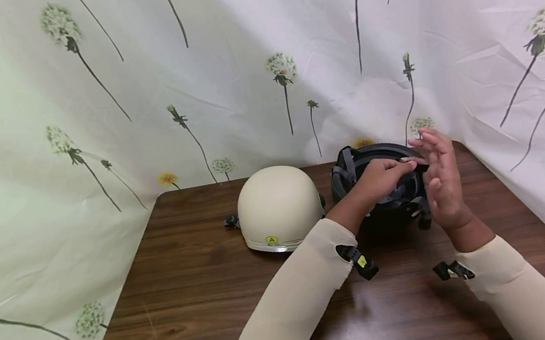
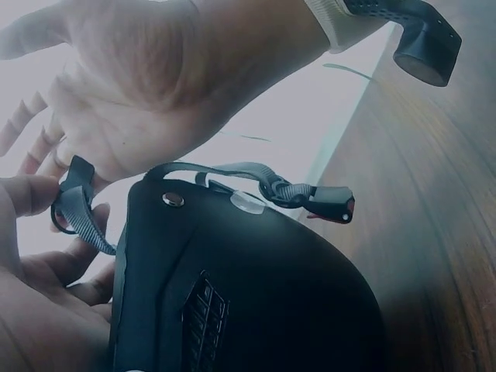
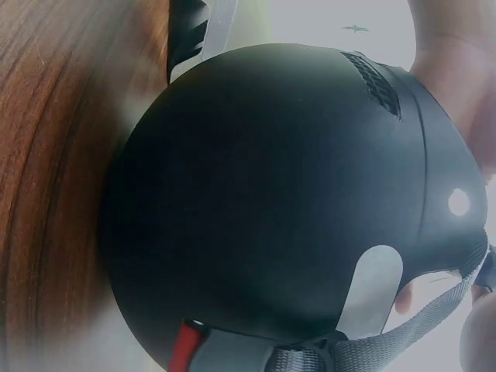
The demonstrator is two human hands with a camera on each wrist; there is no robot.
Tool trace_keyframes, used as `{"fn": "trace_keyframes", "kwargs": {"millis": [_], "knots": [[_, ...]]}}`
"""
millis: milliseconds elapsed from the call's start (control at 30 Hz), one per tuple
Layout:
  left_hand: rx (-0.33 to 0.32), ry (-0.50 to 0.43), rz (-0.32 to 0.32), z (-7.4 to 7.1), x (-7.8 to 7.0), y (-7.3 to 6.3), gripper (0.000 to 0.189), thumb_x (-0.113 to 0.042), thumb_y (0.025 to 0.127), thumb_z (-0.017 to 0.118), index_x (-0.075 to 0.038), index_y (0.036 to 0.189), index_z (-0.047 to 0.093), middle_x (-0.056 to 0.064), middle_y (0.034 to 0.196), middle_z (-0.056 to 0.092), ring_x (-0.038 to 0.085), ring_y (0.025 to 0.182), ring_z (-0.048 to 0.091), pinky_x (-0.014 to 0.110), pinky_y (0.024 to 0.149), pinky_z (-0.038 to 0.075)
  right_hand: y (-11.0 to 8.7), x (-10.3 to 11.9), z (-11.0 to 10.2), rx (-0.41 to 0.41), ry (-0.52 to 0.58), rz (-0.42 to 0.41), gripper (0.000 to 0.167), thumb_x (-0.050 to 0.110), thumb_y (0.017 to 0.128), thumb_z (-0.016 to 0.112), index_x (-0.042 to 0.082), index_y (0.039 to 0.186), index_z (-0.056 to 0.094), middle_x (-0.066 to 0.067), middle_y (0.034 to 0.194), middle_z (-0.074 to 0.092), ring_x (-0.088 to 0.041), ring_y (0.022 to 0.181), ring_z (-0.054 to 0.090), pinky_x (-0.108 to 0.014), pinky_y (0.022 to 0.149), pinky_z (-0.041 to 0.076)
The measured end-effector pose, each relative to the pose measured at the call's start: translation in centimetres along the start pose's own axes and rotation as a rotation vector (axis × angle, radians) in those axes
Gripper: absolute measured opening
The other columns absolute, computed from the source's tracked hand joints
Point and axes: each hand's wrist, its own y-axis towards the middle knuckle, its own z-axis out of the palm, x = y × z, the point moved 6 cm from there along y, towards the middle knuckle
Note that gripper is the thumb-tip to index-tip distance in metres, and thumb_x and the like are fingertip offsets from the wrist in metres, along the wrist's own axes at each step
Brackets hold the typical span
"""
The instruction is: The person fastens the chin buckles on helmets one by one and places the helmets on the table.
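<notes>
A black helmet (image 1: 383, 215) lies upside down on the table, its padded inside facing up. My left hand (image 1: 386, 176) reaches over its right rim. In the left wrist view, the thumb and fingers of that hand pinch a grey chin strap (image 2: 87, 221) near its black plastic end piece (image 2: 80, 170). My right hand (image 1: 442, 179) is raised beside the helmet's right side, palm toward it, fingers mostly straight. Another strap hangs over the shell with a black and red buckle (image 2: 332, 205). Whether the right fingertips touch the held strap is unclear.
A cream helmet (image 1: 278, 207) with a yellow sticker stands upright left of the black one, its buckle (image 1: 231, 221) poking out on the left. Both rest toward the back of the brown wooden table (image 1: 193, 313). A flower-printed white sheet (image 1: 237, 80) hangs behind and around.
</notes>
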Motion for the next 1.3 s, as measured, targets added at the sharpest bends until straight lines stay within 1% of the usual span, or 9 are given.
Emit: {"fn": "trace_keyframes", "kwargs": {"millis": [67,133,200,300,500,700,867,1067,1300], "knots": [[-0.002,-0.010,0.001,0.0,0.1,0.0,0.040,-0.045,0.105,0.062,-0.009,0.089,0.074,-0.003,0.071,0.051,0.013,0.067,0.048,0.031,0.064,0.038,-0.1,-0.1,0.0,-0.006,-0.004,0.003,0.077,0.042,0.106,0.061,-0.017,0.146,0.033,-0.027,0.156,0.031,-0.040,0.140,0.039,-0.037,0.111,0.044],[-0.012,-0.018,0.000,-0.1,0.3,0.1,0.035,-0.044,0.104,0.065,-0.014,0.088,0.073,-0.005,0.076,0.056,0.011,0.070,0.052,0.030,0.065,0.040,-0.1,-0.1,-0.1,-0.014,-0.001,0.014,0.075,0.042,0.106,0.060,-0.017,0.146,0.034,-0.025,0.156,0.031,-0.040,0.140,0.038,-0.039,0.112,0.043],[-0.025,-0.019,0.009,-0.2,0.4,0.2,0.028,-0.043,0.103,0.067,-0.017,0.098,0.077,-0.006,0.089,0.063,0.011,0.081,0.057,0.031,0.071,0.046,-0.2,-0.2,-0.2,-0.033,-0.006,0.023,0.073,0.042,0.107,0.059,-0.017,0.145,0.036,-0.025,0.155,0.032,-0.040,0.140,0.038,-0.039,0.113,0.042],[-0.033,-0.033,0.040,-0.4,0.5,0.2,0.023,-0.041,0.101,0.070,-0.019,0.104,0.076,-0.010,0.102,0.067,0.009,0.091,0.060,0.031,0.080,0.050,-0.3,-0.3,-0.4,-0.042,-0.042,0.033,0.072,0.042,0.108,0.057,-0.018,0.143,0.038,-0.027,0.153,0.032,-0.038,0.141,0.037,-0.037,0.113,0.042],[-0.051,-0.034,0.107,-0.7,0.3,0.0,0.018,-0.035,0.101,0.072,-0.019,0.110,0.073,-0.011,0.108,0.068,0.004,0.098,0.062,0.028,0.085,0.053,-0.6,-0.6,-1.0,-0.028,-0.129,0.045,0.073,0.042,0.110,0.052,-0.022,0.141,0.038,-0.029,0.152,0.032,-0.033,0.142,0.038,-0.035,0.113,0.041],[-0.095,0.047,0.162,-1.2,0.2,-0.1,0.019,-0.031,0.102,0.072,-0.018,0.115,0.071,-0.008,0.111,0.069,0.007,0.104,0.065,0.026,0.089,0.055,-1.2,-0.9,-1.9,-0.017,-0.249,0.065,0.067,0.037,0.113,0.046,-0.025,0.138,0.042,-0.031,0.152,0.035,-0.037,0.143,0.037,-0.033,0.112,0.042],[-0.108,0.072,0.196,-1.4,0.3,-0.2,0.021,-0.029,0.103,0.071,-0.016,0.119,0.070,-0.006,0.109,0.070,0.006,0.101,0.065,0.026,0.088,0.054,-1.9,-0.9,-2.8,-0.020,-0.369,0.102,0.059,0.033,0.112,0.043,-0.022,0.135,0.051,-0.031,0.152,0.037,-0.037,0.141,0.038,-0.028,0.107,0.042],[-0.082,-0.005,0.239,-1.6,0.6,-0.3,0.023,-0.023,0.104,0.070,-0.011,0.123,0.069,-0.006,0.099,0.071,0.003,0.088,0.065,0.022,0.076,0.053,-2.7,-1.0,-3.9,-0.044,-0.421,0.137,0.055,0.029,0.111,0.045,-0.021,0.132,0.055,-0.024,0.154,0.039,-0.031,0.140,0.038,-0.026,0.103,0.041],[-0.056,-0.048,0.270,-1.8,0.8,-0.4,0.023,-0.019,0.106,0.066,-0.010,0.127,0.066,-0.004,0.098,0.075,0.004,0.087,0.066,0.021,0.075,0.049,-4.0,-0.6,-4.9,-0.074,-0.497,0.188,0.048,0.021,0.107,0.047,-0.020,0.132,0.055,-0.028,0.153,0.037,-0.026,0.138,0.038,-0.028,0.099,0.033]]}}
